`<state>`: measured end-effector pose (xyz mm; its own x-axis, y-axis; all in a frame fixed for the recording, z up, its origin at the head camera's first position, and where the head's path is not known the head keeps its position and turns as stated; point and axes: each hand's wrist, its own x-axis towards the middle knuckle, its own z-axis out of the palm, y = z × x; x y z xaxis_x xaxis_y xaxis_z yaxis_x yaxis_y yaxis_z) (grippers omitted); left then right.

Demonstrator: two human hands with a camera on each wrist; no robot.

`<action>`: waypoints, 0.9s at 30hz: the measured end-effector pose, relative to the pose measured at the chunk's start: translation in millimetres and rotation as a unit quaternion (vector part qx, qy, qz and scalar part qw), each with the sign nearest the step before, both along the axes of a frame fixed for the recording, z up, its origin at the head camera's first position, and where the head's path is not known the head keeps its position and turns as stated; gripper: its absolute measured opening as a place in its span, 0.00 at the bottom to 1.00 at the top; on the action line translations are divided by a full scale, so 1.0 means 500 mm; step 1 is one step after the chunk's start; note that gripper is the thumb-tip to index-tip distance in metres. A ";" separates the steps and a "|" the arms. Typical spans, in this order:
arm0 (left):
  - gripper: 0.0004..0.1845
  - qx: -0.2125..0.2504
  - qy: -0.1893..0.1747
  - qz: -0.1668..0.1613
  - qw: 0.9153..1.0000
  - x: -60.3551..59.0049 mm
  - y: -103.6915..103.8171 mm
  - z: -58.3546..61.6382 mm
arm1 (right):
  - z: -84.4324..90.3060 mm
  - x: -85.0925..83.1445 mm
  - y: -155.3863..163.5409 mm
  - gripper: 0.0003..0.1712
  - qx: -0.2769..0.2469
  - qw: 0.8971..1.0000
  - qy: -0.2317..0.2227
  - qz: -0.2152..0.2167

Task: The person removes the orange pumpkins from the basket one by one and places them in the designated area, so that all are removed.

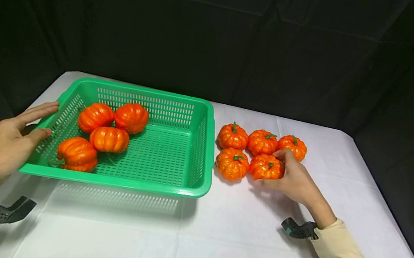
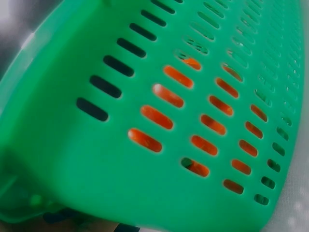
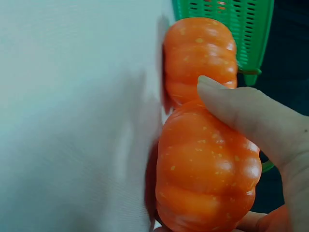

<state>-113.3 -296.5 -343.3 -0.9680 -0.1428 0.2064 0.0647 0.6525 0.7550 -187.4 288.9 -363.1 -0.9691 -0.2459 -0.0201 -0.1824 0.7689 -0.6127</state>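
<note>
Right hand (image 1: 291,178) curled round pumpkin (image 1: 266,167) at front right of cluster on tabletop (image 1: 238,242); thumb seen pressed on its ribbed side. Basket (image 1: 202,155) lies well to left of that hand. Left hand (image 1: 12,139) spread flat against basket's left wall.

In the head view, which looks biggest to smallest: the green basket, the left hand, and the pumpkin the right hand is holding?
1. Green basket, by far.
2. Left hand.
3. Held pumpkin, in the right hand.
The left hand sits nearer the camera, so its lead is unsure.
</note>
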 end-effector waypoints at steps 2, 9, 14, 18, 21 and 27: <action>0.27 0.001 0.001 -0.001 1.000 0.000 0.001 0.001 | -0.004 0.001 -0.002 0.53 -0.001 1.000 0.003 -0.001; 0.28 -0.003 0.004 0.004 1.000 -0.002 0.003 0.004 | -0.010 0.002 -0.010 0.57 -0.002 1.000 0.018 0.018; 0.27 -0.002 0.001 0.006 1.000 -0.001 0.004 0.001 | -0.008 0.006 -0.012 0.58 0.005 1.000 0.005 0.022; 0.27 -0.002 0.001 0.005 1.000 0.000 0.003 0.000 | 0.007 0.012 -0.012 0.60 0.029 0.999 -0.017 0.018; 0.27 -0.005 0.001 0.005 1.000 0.001 0.002 0.000 | 0.027 0.019 -0.011 0.57 0.039 0.999 -0.021 0.024; 0.27 -0.008 0.002 0.005 1.000 -0.001 0.001 0.001 | 0.077 0.034 -0.026 0.46 0.043 0.998 0.011 0.039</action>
